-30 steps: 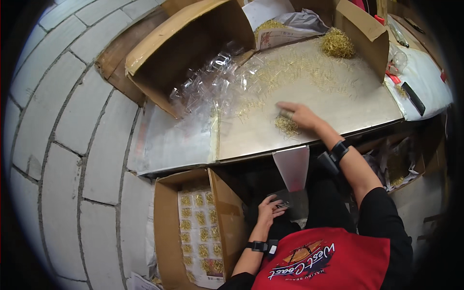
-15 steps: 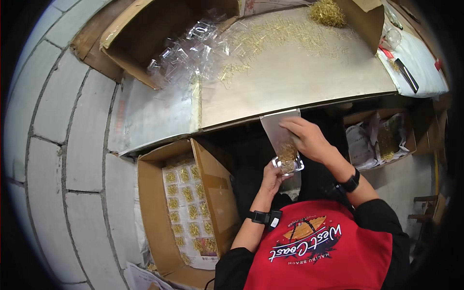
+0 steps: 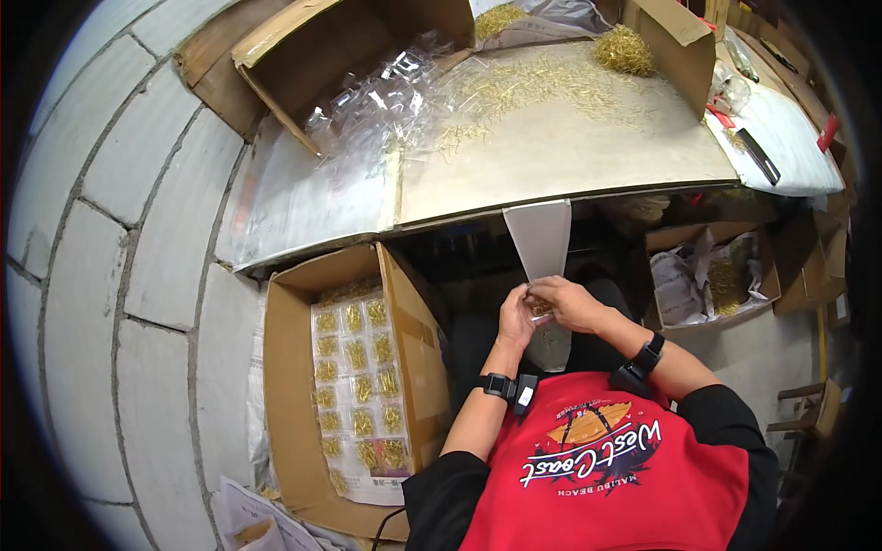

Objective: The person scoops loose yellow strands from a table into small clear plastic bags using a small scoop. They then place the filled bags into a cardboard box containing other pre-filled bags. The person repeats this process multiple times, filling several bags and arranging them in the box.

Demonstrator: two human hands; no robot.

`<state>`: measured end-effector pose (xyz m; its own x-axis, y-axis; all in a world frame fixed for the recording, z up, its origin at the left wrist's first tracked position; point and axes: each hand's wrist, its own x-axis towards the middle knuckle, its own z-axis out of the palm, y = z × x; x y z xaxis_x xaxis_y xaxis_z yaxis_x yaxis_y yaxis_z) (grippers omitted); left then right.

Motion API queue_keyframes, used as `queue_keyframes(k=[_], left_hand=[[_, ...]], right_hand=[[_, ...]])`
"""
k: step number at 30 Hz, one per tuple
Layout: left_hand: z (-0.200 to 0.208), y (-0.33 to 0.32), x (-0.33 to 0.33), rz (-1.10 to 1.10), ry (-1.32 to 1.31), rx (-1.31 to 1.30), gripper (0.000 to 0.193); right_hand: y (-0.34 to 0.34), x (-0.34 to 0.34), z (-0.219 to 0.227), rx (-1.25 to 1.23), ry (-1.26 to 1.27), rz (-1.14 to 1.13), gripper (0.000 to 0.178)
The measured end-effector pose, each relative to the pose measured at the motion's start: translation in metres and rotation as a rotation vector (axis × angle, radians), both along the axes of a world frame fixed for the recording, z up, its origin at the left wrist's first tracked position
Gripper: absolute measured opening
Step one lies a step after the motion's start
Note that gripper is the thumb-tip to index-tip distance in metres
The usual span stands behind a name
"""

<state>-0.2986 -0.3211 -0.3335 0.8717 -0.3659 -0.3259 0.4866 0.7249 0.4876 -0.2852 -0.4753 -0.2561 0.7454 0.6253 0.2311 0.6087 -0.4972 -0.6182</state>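
Note:
My left hand (image 3: 517, 317) is closed around a small clear plastic box (image 3: 540, 312) with thin gold metal pins inside. From the other side the bent fingers of my right hand (image 3: 573, 305) meet the left at the box's top; both hands grip it and cover most of it, so its lid cannot be made out. Just beyond my fingers, a pale tapering chute (image 3: 538, 230) slopes down from the table edge, its narrow end near the box. Loose gold pins (image 3: 524, 87) lie scattered over the table (image 3: 570, 147), beside a dense clump of pins (image 3: 624, 50).
Empty clear boxes (image 3: 386, 96) spill from a tipped carton (image 3: 349, 46). At my left a cardboard box (image 3: 413, 344) holds rows of pin-filled boxes (image 3: 363, 390). A paper-lined carton (image 3: 684, 312) with pins stands under the table at right. A black-handled tool (image 3: 758, 156) lies far right.
My right hand has come down off the chute to the small box and closed on it. The pins on the chute are gone from view. The whole view has shifted slightly.

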Motion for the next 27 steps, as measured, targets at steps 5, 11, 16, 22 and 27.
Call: queue_keyframes(k=[5, 11, 16, 22, 27], left_hand=[[-0.022, 0.0, -0.009, -0.008, 0.003, 0.272, 0.026], [-0.011, 0.028, -0.024, -0.018, 0.097, 0.288, 0.024], [-0.019, 0.037, -0.025, -0.013, 0.123, 0.556, 0.022], [-0.017, 0.041, -0.015, 0.013, 0.218, 0.569, 0.02], [-0.031, 0.048, -0.009, 0.049, 0.227, 0.452, 0.024]], right_hand=[[-0.001, 0.0, 0.009, -0.023, 0.098, -0.047, 0.022], [0.0, 0.03, 0.063, 0.218, 0.082, -0.082, 0.027], [0.036, 0.124, 0.095, 0.264, -0.156, -0.172, 0.022], [0.081, 0.26, 0.077, -0.101, -0.373, -0.14, 0.036], [0.062, 0.231, 0.068, -0.283, -0.422, -0.049, 0.045]])
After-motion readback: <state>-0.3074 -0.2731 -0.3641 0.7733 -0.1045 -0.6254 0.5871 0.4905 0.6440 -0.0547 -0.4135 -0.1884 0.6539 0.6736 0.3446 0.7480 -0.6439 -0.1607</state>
